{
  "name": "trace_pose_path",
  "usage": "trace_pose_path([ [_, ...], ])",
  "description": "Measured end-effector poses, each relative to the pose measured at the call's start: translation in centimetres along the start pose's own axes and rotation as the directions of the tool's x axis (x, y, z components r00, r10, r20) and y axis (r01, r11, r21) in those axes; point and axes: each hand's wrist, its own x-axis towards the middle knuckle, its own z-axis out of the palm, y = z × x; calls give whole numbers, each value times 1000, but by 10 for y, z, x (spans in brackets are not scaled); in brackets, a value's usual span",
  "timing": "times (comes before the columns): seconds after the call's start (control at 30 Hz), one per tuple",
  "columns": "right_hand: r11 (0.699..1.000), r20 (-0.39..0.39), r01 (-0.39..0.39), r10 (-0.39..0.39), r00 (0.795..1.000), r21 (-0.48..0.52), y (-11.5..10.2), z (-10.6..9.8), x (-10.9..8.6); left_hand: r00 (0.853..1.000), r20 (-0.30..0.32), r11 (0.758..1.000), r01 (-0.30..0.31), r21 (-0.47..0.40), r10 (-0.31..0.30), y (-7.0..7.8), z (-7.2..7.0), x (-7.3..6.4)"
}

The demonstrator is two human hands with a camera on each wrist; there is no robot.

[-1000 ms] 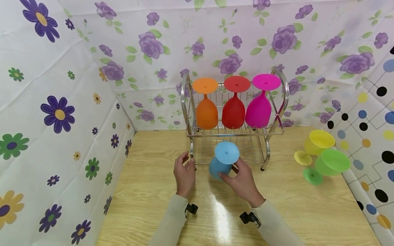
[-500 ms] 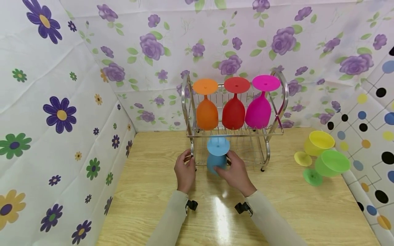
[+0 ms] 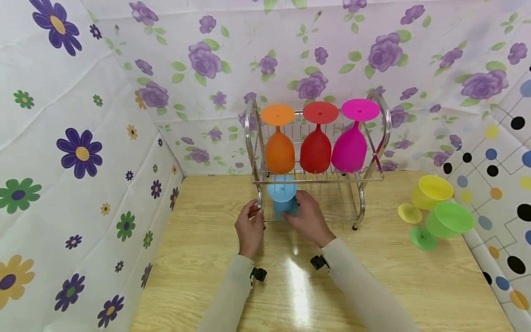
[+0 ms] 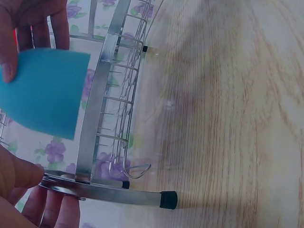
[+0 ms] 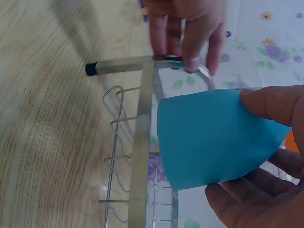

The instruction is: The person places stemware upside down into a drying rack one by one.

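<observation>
My right hand [image 3: 310, 219] holds a blue plastic goblet [image 3: 283, 190] upside down, its foot on top, at the left end of the wire dish rack's lower tier. In the right wrist view the thumb lies on one side of the blue bowl [image 5: 213, 137] and the fingers on the other; the bowl's rim is close over the wires. My left hand [image 3: 250, 228] grips the left side frame of the metal rack [image 4: 118, 189], thumb on one face and fingers on the other. The goblet's stem is hidden under its foot in the head view.
Upside-down orange [image 3: 280, 150], red [image 3: 315, 152] and magenta [image 3: 349, 148] goblets stand in a row on the rack's upper tier. A yellow goblet [image 3: 431, 191] and a green goblet [image 3: 450, 220] lie on their sides at the table's right. Flowered cloth [image 3: 207, 115] hangs behind the rack.
My right hand has carried the blue goblet leftward and back, from in front of the rack to the left end of its lower tier. The left hand has stayed on the frame.
</observation>
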Motion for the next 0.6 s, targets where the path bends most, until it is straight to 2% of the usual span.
trace_pose_path([
  [0.13, 999, 23, 10, -9, 1000, -34, 2, 5, 6, 1000, 0, 1000, 6, 7, -6, 0, -1, 1],
  [0.3, 1000, 48, 13, -12, 999, -27, 6, 8, 10, 1000, 2, 1000, -3, 5, 3, -1, -1, 1],
  [0.6, 999, 97, -40, 39, 995, 7, 17, 16, 16, 1000, 4, 1000, 15, 2, -15, 0, 0, 1],
])
